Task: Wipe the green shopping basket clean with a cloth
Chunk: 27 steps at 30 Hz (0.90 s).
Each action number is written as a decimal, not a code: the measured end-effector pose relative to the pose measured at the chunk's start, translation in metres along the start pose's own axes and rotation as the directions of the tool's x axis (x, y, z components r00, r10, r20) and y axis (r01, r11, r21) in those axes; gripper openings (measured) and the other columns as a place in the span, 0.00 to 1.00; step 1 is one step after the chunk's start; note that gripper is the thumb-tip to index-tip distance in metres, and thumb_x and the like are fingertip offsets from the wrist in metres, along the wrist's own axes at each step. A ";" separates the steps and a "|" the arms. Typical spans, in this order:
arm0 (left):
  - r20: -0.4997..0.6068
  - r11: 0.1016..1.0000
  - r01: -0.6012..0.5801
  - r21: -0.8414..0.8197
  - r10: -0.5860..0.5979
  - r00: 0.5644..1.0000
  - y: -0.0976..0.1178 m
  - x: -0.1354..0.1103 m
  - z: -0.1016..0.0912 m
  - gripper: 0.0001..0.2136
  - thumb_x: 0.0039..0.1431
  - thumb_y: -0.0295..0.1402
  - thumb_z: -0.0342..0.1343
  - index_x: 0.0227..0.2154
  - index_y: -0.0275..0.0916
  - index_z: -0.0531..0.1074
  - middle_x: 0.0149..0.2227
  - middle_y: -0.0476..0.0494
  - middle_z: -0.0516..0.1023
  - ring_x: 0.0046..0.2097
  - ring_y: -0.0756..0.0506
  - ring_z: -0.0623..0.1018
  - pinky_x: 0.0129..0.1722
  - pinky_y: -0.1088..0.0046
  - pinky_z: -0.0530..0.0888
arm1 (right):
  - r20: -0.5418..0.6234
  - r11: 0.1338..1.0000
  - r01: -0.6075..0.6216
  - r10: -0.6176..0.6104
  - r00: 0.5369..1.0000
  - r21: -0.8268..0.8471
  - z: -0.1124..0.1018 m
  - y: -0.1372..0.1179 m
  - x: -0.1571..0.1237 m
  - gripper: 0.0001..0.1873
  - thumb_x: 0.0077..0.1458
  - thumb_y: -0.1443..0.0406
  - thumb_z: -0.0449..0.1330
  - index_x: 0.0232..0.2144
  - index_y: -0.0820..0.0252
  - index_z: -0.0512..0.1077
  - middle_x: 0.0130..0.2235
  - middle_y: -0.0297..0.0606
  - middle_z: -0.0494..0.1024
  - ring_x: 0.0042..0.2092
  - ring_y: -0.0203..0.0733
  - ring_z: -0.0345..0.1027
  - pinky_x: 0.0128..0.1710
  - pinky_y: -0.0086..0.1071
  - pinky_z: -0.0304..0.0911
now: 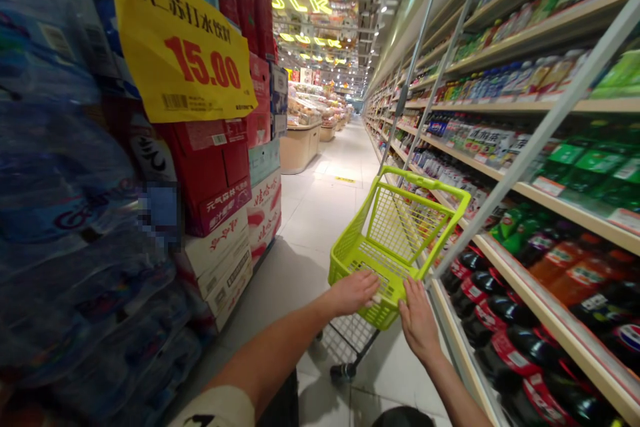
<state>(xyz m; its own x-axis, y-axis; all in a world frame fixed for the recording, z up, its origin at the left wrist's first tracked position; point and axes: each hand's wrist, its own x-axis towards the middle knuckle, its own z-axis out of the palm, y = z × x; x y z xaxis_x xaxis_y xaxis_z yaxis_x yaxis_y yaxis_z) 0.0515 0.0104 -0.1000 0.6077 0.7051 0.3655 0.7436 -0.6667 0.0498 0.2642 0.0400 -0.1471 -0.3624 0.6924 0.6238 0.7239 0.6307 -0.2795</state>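
Observation:
A lime-green plastic shopping basket (pixel 350 240) sits tilted on a wheeled cart frame (pixel 350 347) in a supermarket aisle, and no goods show inside it. My left hand (pixel 353 292) lies on the basket's near rim, fingers curled over the edge. My right hand (pixel 417 320) rests on the near right corner of the same rim, fingers pressed against it. Both forearms reach forward from the bottom of the view.
Shelves of bottled drinks (pixel 530 280) line the right side, close to the basket. Stacked red and white drink cartons (pixel 225 213) and shrink-wrapped water packs (pixel 60 227) stand at left under a yellow 15.00 price sign (pixel 180 47). The tiled aisle (pixel 320 207) runs ahead toward display counters (pixel 300 143).

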 end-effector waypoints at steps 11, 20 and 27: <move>0.029 0.991 0.081 0.104 -0.084 0.996 0.003 0.001 0.001 0.19 0.57 0.33 0.46 0.50 0.30 0.59 0.52 0.34 0.66 0.56 0.43 0.62 0.57 0.65 0.57 | -0.089 0.997 -0.070 0.074 0.993 0.040 0.006 -0.007 -0.003 0.27 0.56 0.65 0.40 0.58 0.64 0.49 0.59 0.49 0.52 0.62 0.52 0.38 0.56 0.53 0.47; 0.029 0.944 0.327 0.042 -0.328 0.944 -0.041 -0.021 -0.026 0.17 0.56 0.27 0.44 0.50 0.32 0.59 0.53 0.33 0.65 0.56 0.42 0.63 0.54 0.59 0.61 | -0.071 0.978 -0.202 0.205 0.976 0.048 -0.003 -0.009 -0.010 0.29 0.56 0.64 0.41 0.60 0.61 0.44 0.62 0.44 0.46 0.61 0.48 0.41 0.56 0.47 0.50; -0.007 0.912 0.398 0.094 -0.400 0.917 0.026 0.020 0.017 0.18 0.56 0.26 0.44 0.50 0.28 0.59 0.54 0.30 0.64 0.59 0.39 0.59 0.56 0.57 0.61 | -0.188 0.931 -0.332 0.357 0.915 0.154 0.015 0.008 -0.012 0.30 0.56 0.63 0.40 0.60 0.64 0.44 0.61 0.45 0.48 0.61 0.47 0.43 0.56 0.45 0.51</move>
<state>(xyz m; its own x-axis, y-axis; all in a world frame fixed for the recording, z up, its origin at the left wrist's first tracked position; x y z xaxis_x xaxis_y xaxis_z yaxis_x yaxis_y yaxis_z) 0.0879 0.0108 -0.1072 0.2579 0.9111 0.3215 0.9468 -0.3047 0.1038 0.2657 0.0416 -0.1674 0.0372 0.7930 0.6081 0.7036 0.4113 -0.5795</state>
